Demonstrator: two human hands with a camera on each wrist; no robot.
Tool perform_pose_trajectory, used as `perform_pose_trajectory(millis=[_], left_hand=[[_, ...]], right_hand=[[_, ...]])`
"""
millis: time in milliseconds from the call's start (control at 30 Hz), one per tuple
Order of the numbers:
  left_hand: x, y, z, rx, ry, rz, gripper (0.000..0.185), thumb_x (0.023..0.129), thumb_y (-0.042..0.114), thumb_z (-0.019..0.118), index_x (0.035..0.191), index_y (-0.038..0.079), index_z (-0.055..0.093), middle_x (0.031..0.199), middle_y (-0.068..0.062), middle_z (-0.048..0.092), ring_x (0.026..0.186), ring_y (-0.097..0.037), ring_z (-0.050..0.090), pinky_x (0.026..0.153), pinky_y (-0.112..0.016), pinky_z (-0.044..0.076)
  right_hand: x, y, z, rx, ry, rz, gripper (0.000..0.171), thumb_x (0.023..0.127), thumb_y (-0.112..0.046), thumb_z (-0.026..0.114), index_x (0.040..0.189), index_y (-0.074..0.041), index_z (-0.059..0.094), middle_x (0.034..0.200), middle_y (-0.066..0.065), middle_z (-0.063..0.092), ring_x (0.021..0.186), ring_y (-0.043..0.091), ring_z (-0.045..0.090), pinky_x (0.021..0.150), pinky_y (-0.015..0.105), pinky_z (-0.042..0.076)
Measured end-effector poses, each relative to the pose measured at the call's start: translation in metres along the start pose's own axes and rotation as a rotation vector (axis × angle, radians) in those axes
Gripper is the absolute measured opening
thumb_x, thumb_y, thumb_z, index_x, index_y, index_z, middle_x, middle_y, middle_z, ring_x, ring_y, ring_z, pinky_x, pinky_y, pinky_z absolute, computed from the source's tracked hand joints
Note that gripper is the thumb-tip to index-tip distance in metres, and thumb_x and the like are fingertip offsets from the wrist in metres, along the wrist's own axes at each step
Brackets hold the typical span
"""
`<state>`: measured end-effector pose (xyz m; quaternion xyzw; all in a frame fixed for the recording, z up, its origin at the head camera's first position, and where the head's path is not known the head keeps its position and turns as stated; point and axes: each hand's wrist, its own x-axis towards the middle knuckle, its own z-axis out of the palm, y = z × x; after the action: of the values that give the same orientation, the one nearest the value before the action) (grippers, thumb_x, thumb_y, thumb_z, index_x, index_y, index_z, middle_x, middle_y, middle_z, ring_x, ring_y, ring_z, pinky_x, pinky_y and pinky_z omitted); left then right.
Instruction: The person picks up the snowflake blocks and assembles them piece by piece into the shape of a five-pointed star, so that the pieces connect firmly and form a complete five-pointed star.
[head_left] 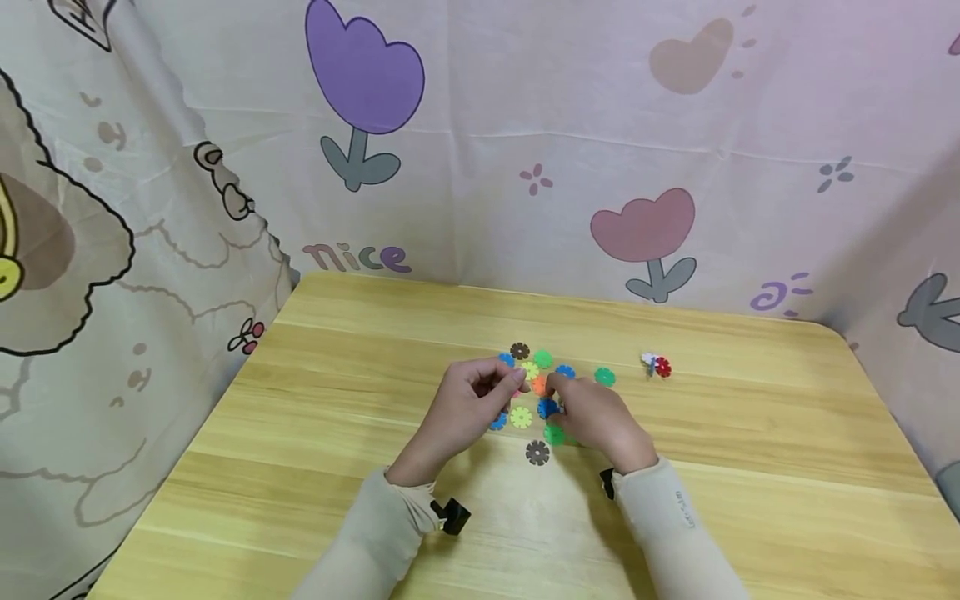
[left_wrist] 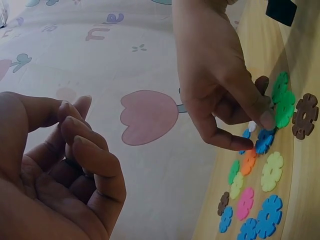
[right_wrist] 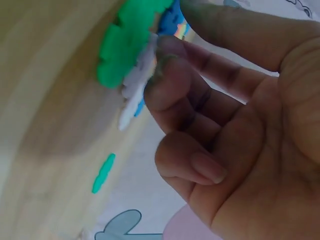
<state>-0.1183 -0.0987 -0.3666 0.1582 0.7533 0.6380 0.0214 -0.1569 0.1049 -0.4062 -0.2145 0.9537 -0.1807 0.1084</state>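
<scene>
Several notched flower-shaped interlocking plastic discs lie in a cluster on the wooden table. My right hand (head_left: 600,417) reaches down into them, thumb and index finger at opposite edges of a blue disc (left_wrist: 265,141). Its other fingers curl inward, close over a white disc and a green disc (right_wrist: 122,50) in the right wrist view. My left hand (head_left: 474,404) is raised at the cluster's left side, fingers loosely curled and thumb near the index fingertip; no disc shows in it. Around the hands lie a yellow disc (head_left: 521,417), an orange disc (left_wrist: 248,161) and a pink disc (left_wrist: 245,203).
A small joined piece of white, blue and red discs (head_left: 657,365) stands to the right on the table (head_left: 360,358). A green disc (head_left: 604,377) lies between it and the cluster. One dark brown disc (head_left: 537,452) sits nearest me. A printed cloth (head_left: 487,225) hangs behind the table.
</scene>
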Motion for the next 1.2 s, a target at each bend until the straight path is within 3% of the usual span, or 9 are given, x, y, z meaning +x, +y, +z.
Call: perform_pose_trajectory(millis=[200,400,600,800,867,1033,1200], left_hand=[[0.001,-0.001,-0.001,0.0,0.003,-0.004,0.021,0.097,0.021,0.057,0.086,0.008,0.069,0.066,-0.014,0.055,0.054,-0.016,0.046,0.046,-0.021,0.038],[0.002,-0.002,0.0,-0.004,0.0,0.022,0.024,0.097,0.03,0.057,0.084,0.013,0.069,0.063,-0.006,0.054,0.053,-0.017,0.045,0.045,-0.023,0.038],[0.002,-0.005,0.001,0.018,-0.012,0.042,0.023,0.096,0.032,0.059,0.086,0.015,0.07,0.066,-0.007,0.056,0.054,-0.02,0.048,0.046,-0.025,0.04],[0.003,-0.009,0.004,0.172,-0.034,0.009,0.021,0.089,0.037,0.068,0.101,0.02,0.068,0.09,0.007,0.062,0.074,-0.014,0.057,0.059,-0.03,0.051],[0.002,-0.01,0.006,0.182,-0.052,0.005,0.024,0.087,0.037,0.07,0.105,0.021,0.066,0.094,0.008,0.062,0.078,-0.012,0.059,0.063,-0.032,0.053],[0.002,-0.01,0.008,0.085,-0.109,0.034,0.014,0.09,0.026,0.068,0.098,0.015,0.068,0.083,0.0,0.066,0.069,-0.017,0.061,0.057,-0.031,0.054],[0.002,-0.008,0.009,0.054,-0.116,0.075,0.01,0.093,0.021,0.065,0.089,0.013,0.068,0.074,0.0,0.064,0.06,-0.018,0.058,0.05,-0.028,0.05]], right_hand=[[0.003,0.0,0.004,-0.023,0.017,0.004,0.025,0.082,-0.015,0.077,0.098,-0.012,0.058,0.071,-0.004,0.055,0.056,0.014,0.048,0.048,0.027,0.041],[0.002,0.002,0.005,-0.004,0.022,-0.008,0.023,0.084,-0.015,0.075,0.094,-0.011,0.055,0.07,-0.003,0.053,0.057,0.014,0.049,0.05,0.028,0.042],[-0.005,0.003,-0.004,0.182,0.004,-0.089,0.013,0.09,-0.012,0.067,0.084,-0.014,0.056,0.066,-0.004,0.051,0.055,0.01,0.045,0.049,0.024,0.04],[-0.02,-0.006,-0.023,0.381,0.053,-0.26,0.011,0.093,-0.007,0.062,0.087,-0.014,0.056,0.066,-0.006,0.051,0.052,0.007,0.043,0.047,0.021,0.039],[-0.025,-0.01,-0.028,0.42,0.077,-0.314,0.01,0.094,-0.007,0.061,0.088,-0.014,0.057,0.068,-0.008,0.054,0.052,0.007,0.044,0.047,0.021,0.041],[-0.035,-0.019,-0.037,0.495,0.136,-0.39,0.009,0.093,-0.007,0.062,0.089,-0.014,0.06,0.07,-0.01,0.058,0.052,0.006,0.047,0.045,0.021,0.042],[-0.039,-0.019,-0.042,0.541,0.156,-0.426,0.007,0.092,-0.01,0.065,0.088,-0.014,0.061,0.07,-0.009,0.059,0.052,0.007,0.048,0.044,0.021,0.041]])
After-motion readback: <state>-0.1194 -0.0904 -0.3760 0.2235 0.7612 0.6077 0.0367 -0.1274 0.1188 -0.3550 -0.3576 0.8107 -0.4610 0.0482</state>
